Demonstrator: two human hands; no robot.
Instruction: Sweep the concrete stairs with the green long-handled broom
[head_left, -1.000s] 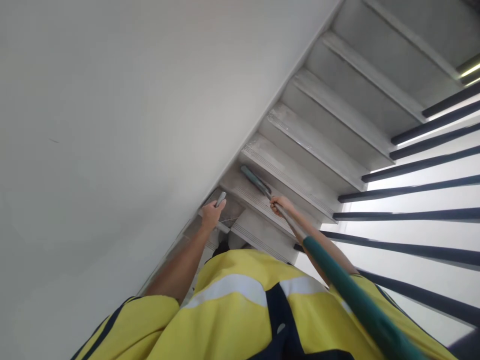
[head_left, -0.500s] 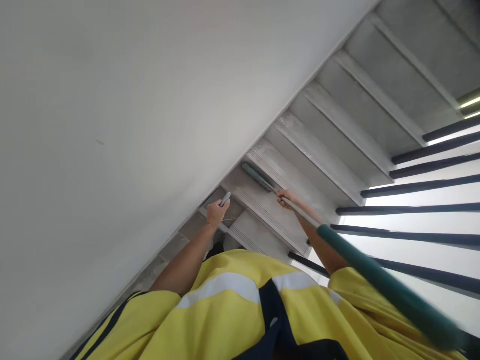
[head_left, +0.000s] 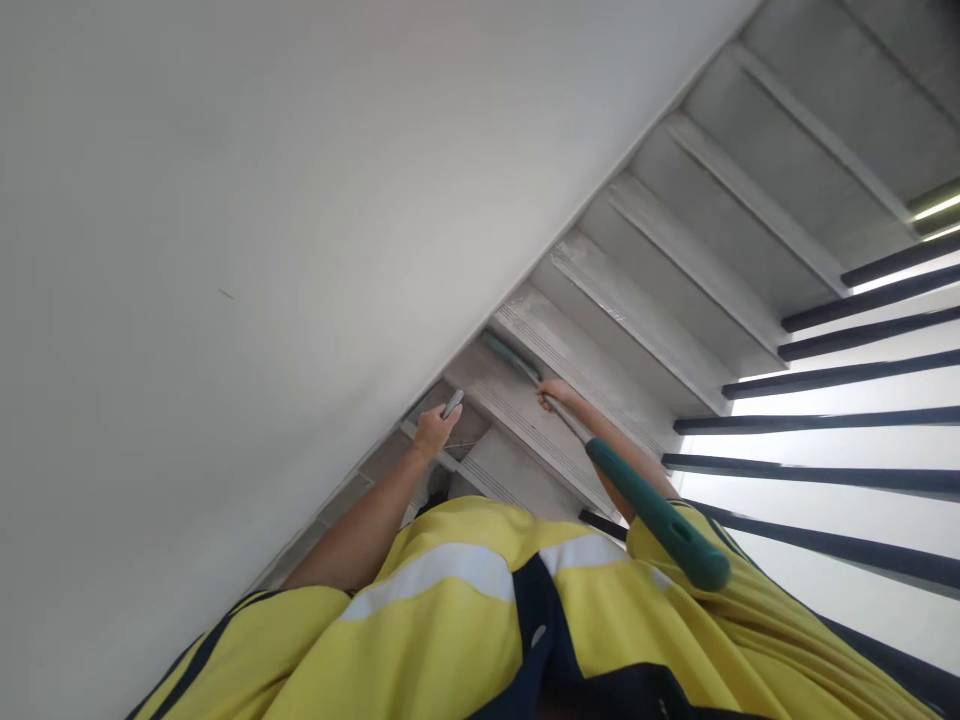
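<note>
My right hand (head_left: 553,394) is closed round the thin grey shaft of a broom (head_left: 649,500). Its thick green grip points back toward my body. The broom's narrow green head (head_left: 508,353) lies on a stair tread close to the wall. On the left, my left hand (head_left: 435,430) is wrapped round a short grey handle (head_left: 453,403), its end sticking out past the thumb. What this handle belongs to is hidden below the hand and my yellow shirt (head_left: 435,640).
Grey stairs (head_left: 660,250) with grooved edges climb toward the upper right. A plain white wall (head_left: 262,250) borders them on the left. Dark railing bars (head_left: 825,420) line the right side, with a bright space beyond. Lower steps (head_left: 510,465) show just in front of my body.
The broom's grip has swung in from the lower right, closer to my body. My right hand has shifted slightly left. My left hand stays nearly where it was.
</note>
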